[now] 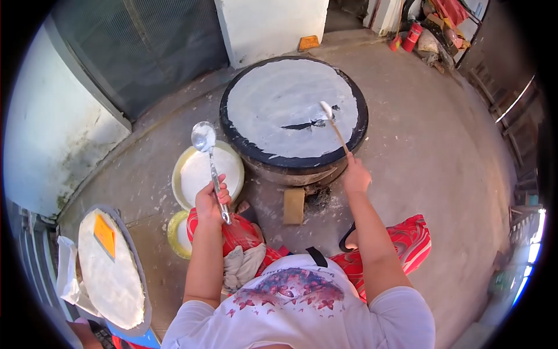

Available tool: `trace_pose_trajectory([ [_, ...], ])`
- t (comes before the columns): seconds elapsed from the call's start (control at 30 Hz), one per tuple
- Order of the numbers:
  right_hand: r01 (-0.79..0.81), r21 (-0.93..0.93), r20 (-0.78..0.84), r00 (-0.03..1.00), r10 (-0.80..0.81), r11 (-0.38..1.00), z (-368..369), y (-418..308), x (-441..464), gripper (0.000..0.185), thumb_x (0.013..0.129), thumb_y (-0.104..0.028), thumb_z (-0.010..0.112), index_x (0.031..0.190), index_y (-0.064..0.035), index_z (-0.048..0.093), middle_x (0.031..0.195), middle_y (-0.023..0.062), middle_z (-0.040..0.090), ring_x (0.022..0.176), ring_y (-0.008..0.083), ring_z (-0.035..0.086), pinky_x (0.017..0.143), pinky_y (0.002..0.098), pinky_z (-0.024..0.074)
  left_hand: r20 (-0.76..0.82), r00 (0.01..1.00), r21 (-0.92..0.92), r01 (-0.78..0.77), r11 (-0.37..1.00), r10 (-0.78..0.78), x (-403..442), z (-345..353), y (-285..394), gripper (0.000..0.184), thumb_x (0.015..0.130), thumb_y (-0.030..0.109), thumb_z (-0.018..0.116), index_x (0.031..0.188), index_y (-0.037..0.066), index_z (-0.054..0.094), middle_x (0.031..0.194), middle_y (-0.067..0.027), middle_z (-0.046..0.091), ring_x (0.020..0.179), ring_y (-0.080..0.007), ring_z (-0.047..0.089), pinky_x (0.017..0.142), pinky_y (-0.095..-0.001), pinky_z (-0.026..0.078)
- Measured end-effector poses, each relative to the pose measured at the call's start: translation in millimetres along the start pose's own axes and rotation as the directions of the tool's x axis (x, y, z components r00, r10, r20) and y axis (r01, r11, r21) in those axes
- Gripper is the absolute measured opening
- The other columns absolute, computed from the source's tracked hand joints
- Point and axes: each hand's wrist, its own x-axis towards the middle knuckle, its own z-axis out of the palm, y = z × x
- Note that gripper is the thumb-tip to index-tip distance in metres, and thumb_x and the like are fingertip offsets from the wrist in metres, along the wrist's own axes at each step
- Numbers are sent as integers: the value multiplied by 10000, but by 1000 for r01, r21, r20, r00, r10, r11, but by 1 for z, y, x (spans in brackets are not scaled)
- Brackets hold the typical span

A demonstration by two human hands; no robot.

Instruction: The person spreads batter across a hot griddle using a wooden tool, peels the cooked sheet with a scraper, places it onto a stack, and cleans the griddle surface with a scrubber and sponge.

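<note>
My left hand [213, 198] is closed round the handle of a metal ladle [204, 137], whose bowl points up beside the griddle. With my right hand [356, 174] I grip a thin wooden stick [338, 135]; its white-coated end rests on the batter. A round black griddle [233, 138] carries a wide layer of pale batter [273, 96], with dark gaps near the stick's tip. Below the ladle, a large yellowish basin [176, 174] holds white batter. Partly hidden behind my left forearm is a smaller yellow bowl [172, 235] with white contents.
At the lower left, a round board [145, 302] bears a stack of pale flat sheets [110, 285] with an orange scraper [104, 235] on top. A brick [293, 206] stands before the griddle's base. A red extinguisher [412, 37] is at the back right.
</note>
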Motion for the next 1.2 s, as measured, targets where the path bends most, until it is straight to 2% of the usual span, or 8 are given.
trace_pose_trajectory([
  [0.13, -153, 50, 83, 985, 149, 987, 5, 8, -1, 458, 748, -102, 513, 1200, -142, 448, 937, 112, 561, 815, 279, 580, 680, 377, 469, -29, 999, 16, -26, 1000, 26, 1, 0, -2, 291, 894, 158, 321, 1040, -52, 457, 713, -60, 447, 498, -99, 379, 406, -211, 326],
  [0.2, -113, 619, 8, 991, 137, 777, 41, 18, 1, 383, 795, -128, 477, 1179, -135, 475, 954, 147, 592, 840, 292, 585, 719, 382, 461, -36, 999, 14, -29, 999, 29, 1, 0, -2, 292, 895, 162, 323, 1038, -52, 459, 711, -61, 449, 498, -100, 382, 406, -212, 327],
  [0.53, 29, 564, 60, 995, -76, 825, 35, 88, 36, 301, 866, -184, 423, 1141, -165, 543, 697, 48, 597, 590, 118, 550, 570, 288, 445, -24, 1000, 42, 0, 999, 1, 7, -3, -2, 305, 902, 176, 313, 1044, -55, 454, 711, -65, 453, 499, -108, 390, 408, -223, 329],
  [0.6, -287, 715, 406, 913, -45, 638, -6, 89, 20, 294, 862, -202, 441, 1132, -168, 554, 680, 36, 580, 579, 90, 523, 562, 271, 438, -15, 1000, 51, -8, 999, 9, 7, -2, -4, 307, 903, 177, 309, 1044, -55, 453, 712, -66, 454, 499, -110, 390, 408, -224, 328],
  [0.73, -427, 717, 362, 904, 229, 552, 29, 91, 13, 290, 855, -194, 456, 1123, -159, 562, 726, 37, 602, 577, 89, 522, 584, 261, 444, 4, 1000, 132, -19, 991, 18, 6, 7, -8, 309, 903, 179, 307, 1047, -53, 452, 708, -70, 460, 500, -112, 391, 406, -226, 327],
  [0.93, 5, 528, 50, 998, -37, 849, 23, 26, -11, 276, 862, -185, 448, 1100, -135, 577, 802, 57, 632, 618, 103, 564, 635, 247, 455, 74, 997, 262, -19, 965, -1, -3, 27, -15, 284, 879, 175, 375, 1031, -45, 472, 648, -88, 496, 466, -126, 416, 378, -242, 329],
  [1.1, -360, 749, 261, 932, 252, 557, 40, 51, -24, 280, 847, -149, 449, 1103, -143, 563, 691, 89, 625, 633, 150, 614, 617, 280, 468, 92, 996, 409, -46, 912, 9, -29, 46, -27, 295, 885, 186, 359, 1050, -29, 475, 646, -81, 511, 447, -114, 408, 390, -230, 331],
  [1.2, -195, 753, 154, 981, 119, 629, 34, -3, -56, 276, 850, -133, 447, 1101, -132, 564, 618, 73, 608, 585, 140, 604, 575, 272, 462, 86, 996, 475, -30, 879, -12, -30, 52, -38, 289, 877, 193, 371, 1028, -24, 488, 623, -80, 513, 443, -118, 419, 391, -235, 337],
])
